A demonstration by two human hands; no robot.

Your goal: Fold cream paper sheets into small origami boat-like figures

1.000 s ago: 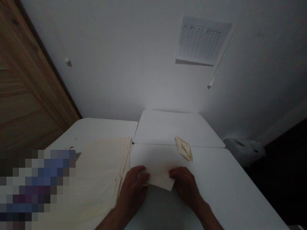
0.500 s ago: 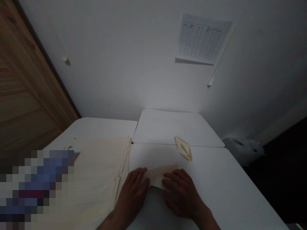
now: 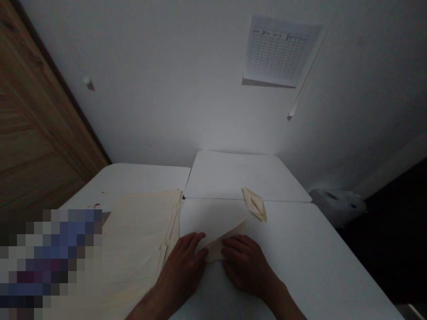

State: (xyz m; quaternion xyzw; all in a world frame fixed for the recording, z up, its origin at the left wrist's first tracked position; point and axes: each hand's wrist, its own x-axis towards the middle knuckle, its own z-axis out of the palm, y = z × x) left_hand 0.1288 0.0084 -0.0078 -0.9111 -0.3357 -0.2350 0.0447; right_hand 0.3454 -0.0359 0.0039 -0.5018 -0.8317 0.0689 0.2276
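A cream piece of folded paper (image 3: 216, 249) lies on the white table between my two hands, its upper point reaching to the far right. My left hand (image 3: 185, 260) holds the paper's left end under its thumb, with the index finger stretched out above. On the right side, the fingers of my right hand (image 3: 245, 260) are bent over the paper and press on it; its thumb is partly hidden below. Beyond my right hand rests a small folded cream paper (image 3: 255, 204) with a diamond-like shape.
To the left, a stack of large cream sheets (image 3: 143, 240) covers part of the white table (image 3: 300, 249). A printed chart (image 3: 276, 51) hangs on the wall behind. A clear plastic bag (image 3: 338, 206) is beyond the table's right edge. The lower left corner is pixelated.
The paper between my hands has become narrower and more pointed, its near part folded up. My right hand has shifted slightly left; the left hand stays about where it was.
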